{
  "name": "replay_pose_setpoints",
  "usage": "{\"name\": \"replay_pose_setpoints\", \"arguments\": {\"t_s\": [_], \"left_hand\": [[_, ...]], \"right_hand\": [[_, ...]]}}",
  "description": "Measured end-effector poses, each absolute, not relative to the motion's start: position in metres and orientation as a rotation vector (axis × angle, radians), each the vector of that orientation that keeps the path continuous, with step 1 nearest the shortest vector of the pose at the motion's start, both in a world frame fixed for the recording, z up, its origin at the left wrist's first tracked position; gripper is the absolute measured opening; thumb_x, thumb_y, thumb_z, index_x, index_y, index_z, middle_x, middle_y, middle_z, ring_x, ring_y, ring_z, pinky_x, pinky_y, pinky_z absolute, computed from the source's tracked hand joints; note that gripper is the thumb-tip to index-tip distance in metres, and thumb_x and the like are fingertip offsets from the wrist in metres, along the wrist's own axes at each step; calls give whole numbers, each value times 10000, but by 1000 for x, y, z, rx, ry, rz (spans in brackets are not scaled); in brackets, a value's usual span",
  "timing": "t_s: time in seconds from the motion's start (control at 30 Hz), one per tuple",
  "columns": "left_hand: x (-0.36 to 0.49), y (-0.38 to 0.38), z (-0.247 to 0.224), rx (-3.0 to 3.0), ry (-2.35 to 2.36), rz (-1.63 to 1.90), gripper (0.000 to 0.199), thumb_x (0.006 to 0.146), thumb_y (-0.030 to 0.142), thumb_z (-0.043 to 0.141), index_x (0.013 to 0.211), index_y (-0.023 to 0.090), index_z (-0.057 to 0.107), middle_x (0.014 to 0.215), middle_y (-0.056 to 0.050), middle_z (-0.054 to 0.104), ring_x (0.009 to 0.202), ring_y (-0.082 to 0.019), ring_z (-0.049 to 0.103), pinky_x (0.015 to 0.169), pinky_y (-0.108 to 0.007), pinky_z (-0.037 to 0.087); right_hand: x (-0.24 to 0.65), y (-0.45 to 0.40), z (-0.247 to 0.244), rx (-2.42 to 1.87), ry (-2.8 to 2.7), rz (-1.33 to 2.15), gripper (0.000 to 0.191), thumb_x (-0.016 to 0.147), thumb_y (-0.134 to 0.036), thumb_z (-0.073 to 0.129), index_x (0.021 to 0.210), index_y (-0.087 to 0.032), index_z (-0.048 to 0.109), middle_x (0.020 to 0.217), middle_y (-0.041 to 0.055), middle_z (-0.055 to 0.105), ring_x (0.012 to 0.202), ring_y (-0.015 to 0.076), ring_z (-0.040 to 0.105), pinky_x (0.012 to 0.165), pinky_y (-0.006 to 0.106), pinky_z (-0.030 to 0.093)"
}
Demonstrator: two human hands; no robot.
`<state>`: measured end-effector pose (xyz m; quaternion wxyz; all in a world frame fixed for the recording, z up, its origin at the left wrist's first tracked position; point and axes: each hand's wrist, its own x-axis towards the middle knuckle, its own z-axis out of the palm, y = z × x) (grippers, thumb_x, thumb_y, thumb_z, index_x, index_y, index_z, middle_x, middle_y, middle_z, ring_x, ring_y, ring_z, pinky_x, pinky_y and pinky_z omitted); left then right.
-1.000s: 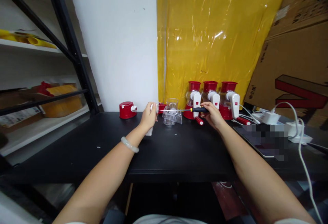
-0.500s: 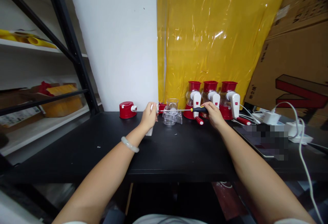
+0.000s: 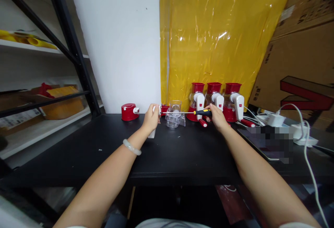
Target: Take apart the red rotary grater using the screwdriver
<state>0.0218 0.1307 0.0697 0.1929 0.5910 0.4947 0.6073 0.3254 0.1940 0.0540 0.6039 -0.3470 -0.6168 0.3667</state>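
Observation:
My left hand grips a white plastic handle part that stands upright on the black table. My right hand holds a screwdriver with a black and yellow grip. Its thin shaft lies level and points left, the tip meeting the top of the white part. A clear plastic housing stands just behind the shaft. A pale bangle circles my left wrist.
Three red and white hand-crank grinders stand in a row at the table's back, against a yellow plastic sheet. A red base sits at back left. A tablet, chargers and white cables lie right. Metal shelving flanks left, cardboard boxes right.
My right hand has shifted very slightly on the screwdriver grip. Nothing else has visibly moved.

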Motion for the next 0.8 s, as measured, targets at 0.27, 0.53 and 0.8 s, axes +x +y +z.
{"name": "replay_pose_setpoints", "arguments": {"t_s": [0.27,0.53,0.8], "left_hand": [[22,131,70,1668,1397,1701,299,936,489,391,957,218,517,545,58,485,411,-107,478,413,-212,441],[23,128,72,1654,1387,1710,286,934,484,400,942,221,512,550,57,486,421,-104,477,414,-204,438],[22,130,71,1678,1380,1716,292,937,484,393,957,220,516,554,55,491,421,-106,484,419,-208,437]], "right_hand": [[325,197,53,-750,-1357,942,369,736,-578,685,803,-223,607,582,-43,540,457,93,485,426,226,379],[320,192,57,-642,-1237,1090,389,642,-510,788,818,-227,586,698,-45,541,534,82,497,499,236,442],[322,189,58,-553,-1174,1185,340,640,-413,811,832,-238,592,782,-26,579,686,111,557,608,252,492]]}}
